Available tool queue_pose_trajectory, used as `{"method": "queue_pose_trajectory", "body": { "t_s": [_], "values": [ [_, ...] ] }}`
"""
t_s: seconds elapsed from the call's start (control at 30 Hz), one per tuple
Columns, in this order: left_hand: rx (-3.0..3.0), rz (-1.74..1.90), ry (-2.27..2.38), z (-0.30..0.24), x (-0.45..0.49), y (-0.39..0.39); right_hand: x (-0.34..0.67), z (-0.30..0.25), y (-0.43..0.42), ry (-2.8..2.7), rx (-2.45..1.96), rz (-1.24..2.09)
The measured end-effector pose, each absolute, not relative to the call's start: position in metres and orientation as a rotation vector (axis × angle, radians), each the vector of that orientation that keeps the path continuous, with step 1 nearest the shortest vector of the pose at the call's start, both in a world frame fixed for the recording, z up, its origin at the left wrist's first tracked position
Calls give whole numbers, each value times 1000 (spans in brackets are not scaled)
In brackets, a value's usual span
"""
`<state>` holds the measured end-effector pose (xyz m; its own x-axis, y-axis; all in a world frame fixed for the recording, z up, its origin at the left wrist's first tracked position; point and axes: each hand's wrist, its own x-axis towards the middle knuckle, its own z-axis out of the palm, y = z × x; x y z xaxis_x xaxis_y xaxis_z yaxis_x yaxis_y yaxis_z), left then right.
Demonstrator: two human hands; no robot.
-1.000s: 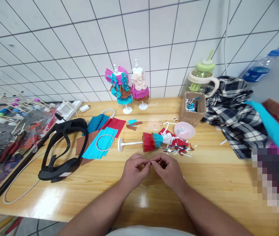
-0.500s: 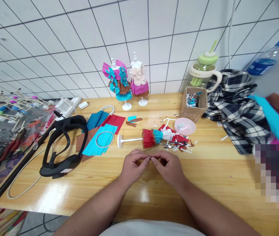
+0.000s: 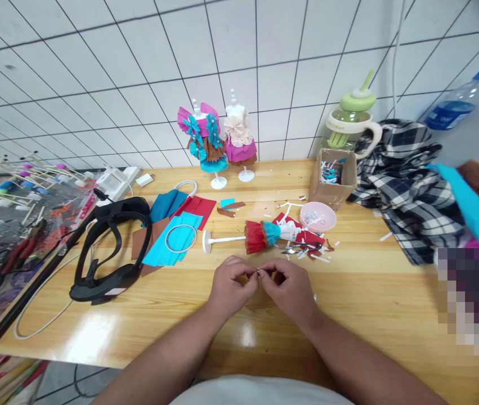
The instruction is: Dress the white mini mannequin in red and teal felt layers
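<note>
Head camera: left hand (image 3: 231, 287) and right hand (image 3: 290, 289) meet low over the tabletop (image 3: 370, 304), both hands pinching one tiny piece (image 3: 258, 273) between fingertips; what it is cannot be told. Just beyond them lies a toppled paper-dressed mannequin (image 3: 264, 233). Lettering on the green-lidded mug (image 3: 347, 126) and the blue label of the bottle (image 3: 454, 107) are too small to read.

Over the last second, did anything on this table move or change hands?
Nothing visibly. The left hand and right hand still pinch the same small piece between their fingers, just above the table. The dressed doll stand lying behind them, the pink bowl and the black headset stayed put.
</note>
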<state>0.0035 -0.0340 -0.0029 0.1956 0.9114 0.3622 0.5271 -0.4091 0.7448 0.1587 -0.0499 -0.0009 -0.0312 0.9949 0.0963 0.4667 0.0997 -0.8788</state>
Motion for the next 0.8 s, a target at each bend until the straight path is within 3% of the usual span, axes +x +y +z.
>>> {"method": "queue_pose_trajectory", "body": {
  "t_s": [0.13,0.5,0.8],
  "values": [
    [1995,1119,1341,-3,2,-33,159,-1,-48,-1491,-1445,1032],
    [2207,1079,1354,-6,0,-36,159,-3,-50,-1672,-1455,890],
    [2153,1135,1298,-5,1,-35,159,-10,-42,-1320,-1333,1441]
  ]
}}
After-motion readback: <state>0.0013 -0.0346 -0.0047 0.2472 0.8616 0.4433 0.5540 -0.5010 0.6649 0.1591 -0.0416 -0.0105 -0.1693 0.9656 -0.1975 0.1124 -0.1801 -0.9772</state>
